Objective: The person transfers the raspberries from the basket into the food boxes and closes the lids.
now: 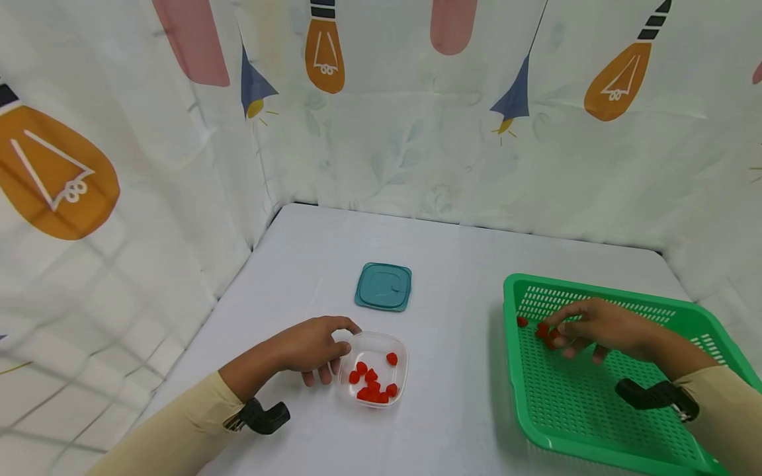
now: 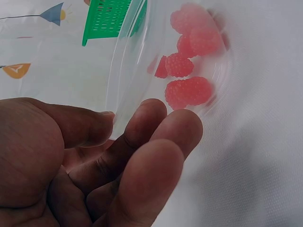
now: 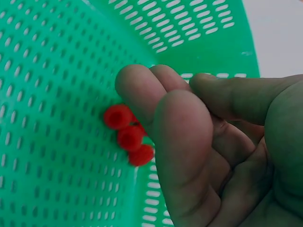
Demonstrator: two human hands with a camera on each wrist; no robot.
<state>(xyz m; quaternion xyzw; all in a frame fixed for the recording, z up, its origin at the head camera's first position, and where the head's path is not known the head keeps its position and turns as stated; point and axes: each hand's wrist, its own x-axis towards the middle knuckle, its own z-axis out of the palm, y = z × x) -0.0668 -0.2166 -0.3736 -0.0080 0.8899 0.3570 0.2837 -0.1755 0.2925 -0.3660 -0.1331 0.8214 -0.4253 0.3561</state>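
A clear plastic container (image 1: 343, 390) holding several red raspberries (image 1: 372, 387) stands on the table. At its upper left side, my left hand (image 1: 309, 345) holds the rim between thumb and index finger, the other fingers loosely bent beside the wall. My right hand (image 1: 604, 327) reaches down into a green basket (image 1: 513, 370), its fingers loosely bent and nothing visible between them. Just beyond those fingertips, a small cluster of raspberries (image 3: 129, 137) lies near the basket's corner, partly hidden by the fingers. Another raspberry (image 1: 522, 322) lies by the basket's left wall.
A teal square lid (image 1: 383, 287) lies flat behind the container on the white table (image 1: 452, 317). Printed curtains (image 1: 417, 132) hang behind the table and along its left side. The basket's raised rim stands around my right hand.
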